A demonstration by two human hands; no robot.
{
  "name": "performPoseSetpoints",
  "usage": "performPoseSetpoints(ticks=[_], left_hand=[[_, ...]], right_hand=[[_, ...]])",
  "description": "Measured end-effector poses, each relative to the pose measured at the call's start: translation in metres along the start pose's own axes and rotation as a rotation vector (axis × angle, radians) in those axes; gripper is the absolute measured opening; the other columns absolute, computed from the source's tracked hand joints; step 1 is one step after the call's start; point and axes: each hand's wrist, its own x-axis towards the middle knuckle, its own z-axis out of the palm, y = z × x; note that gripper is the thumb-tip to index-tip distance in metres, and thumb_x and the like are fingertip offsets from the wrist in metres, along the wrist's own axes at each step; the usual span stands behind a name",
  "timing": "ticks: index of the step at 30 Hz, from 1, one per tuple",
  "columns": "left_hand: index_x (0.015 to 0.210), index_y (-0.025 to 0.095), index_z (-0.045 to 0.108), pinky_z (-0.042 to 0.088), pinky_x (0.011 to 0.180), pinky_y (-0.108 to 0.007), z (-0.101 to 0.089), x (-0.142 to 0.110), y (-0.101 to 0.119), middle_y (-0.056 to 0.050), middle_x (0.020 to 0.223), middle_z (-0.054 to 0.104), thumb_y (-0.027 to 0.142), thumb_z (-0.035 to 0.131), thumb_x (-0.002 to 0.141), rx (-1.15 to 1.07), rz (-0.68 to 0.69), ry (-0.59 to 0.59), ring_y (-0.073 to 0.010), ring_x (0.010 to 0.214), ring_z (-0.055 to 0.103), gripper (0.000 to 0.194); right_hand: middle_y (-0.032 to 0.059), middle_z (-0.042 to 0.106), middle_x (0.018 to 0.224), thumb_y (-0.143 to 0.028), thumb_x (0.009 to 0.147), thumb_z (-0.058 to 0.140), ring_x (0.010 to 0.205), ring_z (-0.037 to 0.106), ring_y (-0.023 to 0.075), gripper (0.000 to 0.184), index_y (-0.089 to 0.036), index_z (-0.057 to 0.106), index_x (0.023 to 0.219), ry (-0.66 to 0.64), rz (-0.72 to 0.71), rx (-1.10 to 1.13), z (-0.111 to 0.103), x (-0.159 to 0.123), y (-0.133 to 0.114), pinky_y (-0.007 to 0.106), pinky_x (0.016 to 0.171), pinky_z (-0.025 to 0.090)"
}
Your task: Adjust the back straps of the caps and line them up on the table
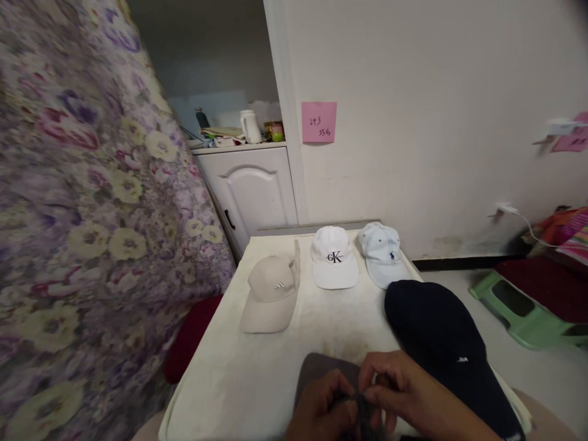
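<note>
Both my hands meet at the near edge of a white table (257, 373) over a dark grey cap (321, 370). My left hand (321, 404) has its fingers curled and pinched on the cap's dark strap. My right hand (404, 389) pinches the same part from the right. A black cap (441, 337) lies just right of my hands, its brim running toward the table's near right corner. Further back sit a beige cap (272, 294), a white cap with a black logo (334, 257) and a pale blue cap (383, 251).
A flowered curtain (78, 202) hangs along the left. Behind it stands a white cabinet (250, 187) with a jug and bottles on top. A pink note (318, 122) sticks on the wall. A green plastic stool (519, 309) lies on the floor at right.
</note>
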Motion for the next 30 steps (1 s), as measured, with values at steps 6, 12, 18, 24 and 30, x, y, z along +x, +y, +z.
performPoseSetpoints(ticks=[6,12,18,24,30], left_hand=[[0.073,0.02,0.059,0.037,0.068,-0.032,-0.001,-0.001,0.001,-0.002,0.068,0.065,0.038,0.069,0.072,0.011,0.01,0.028,-0.0183,0.067,0.056,0.021],[0.075,0.019,0.06,0.036,0.066,-0.031,-0.003,-0.002,0.001,-0.002,0.067,0.065,0.036,0.068,0.073,0.008,0.01,0.009,-0.0169,0.065,0.055,0.02],[0.073,0.018,0.062,0.035,0.064,-0.028,-0.006,0.002,-0.002,0.0,0.065,0.066,0.042,0.078,0.07,-0.108,0.024,-0.033,-0.0141,0.061,0.053,0.029],[0.072,0.017,0.064,0.032,0.058,-0.025,-0.007,0.002,0.003,0.0,0.061,0.066,0.042,0.082,0.069,-0.292,0.009,-0.036,-0.011,0.055,0.052,0.031],[0.074,0.017,0.065,0.033,0.057,-0.023,-0.009,0.0,0.001,-0.001,0.06,0.068,0.041,0.082,0.07,-0.292,-0.001,-0.039,-0.0102,0.053,0.053,0.03]], right_hand=[[0.0002,0.07,0.074,-0.027,0.086,0.066,0.068,0.071,0.0162,0.012,-0.017,0.073,0.085,0.011,-0.046,0.05,-0.001,-0.002,0.001,0.026,0.063,0.055],[-0.002,0.069,0.067,-0.02,0.082,0.067,0.064,0.07,0.0163,0.006,-0.018,0.071,0.078,0.069,-0.067,0.073,0.0,-0.002,-0.001,0.025,0.061,0.053],[-0.0012,0.068,0.069,-0.021,0.085,0.065,0.065,0.068,0.0162,0.011,-0.019,0.072,0.078,0.134,-0.128,-0.146,0.003,-0.005,-0.011,0.025,0.061,0.05],[-0.0044,0.064,0.065,-0.02,0.079,0.07,0.061,0.06,0.0128,0.014,-0.02,0.072,0.094,0.166,-0.089,0.033,0.004,-0.008,-0.011,0.022,0.057,0.042],[-0.002,0.069,0.064,-0.018,0.076,0.069,0.063,0.066,0.0157,0.01,-0.019,0.072,0.086,0.143,-0.081,0.125,0.006,-0.006,-0.005,0.025,0.061,0.046]])
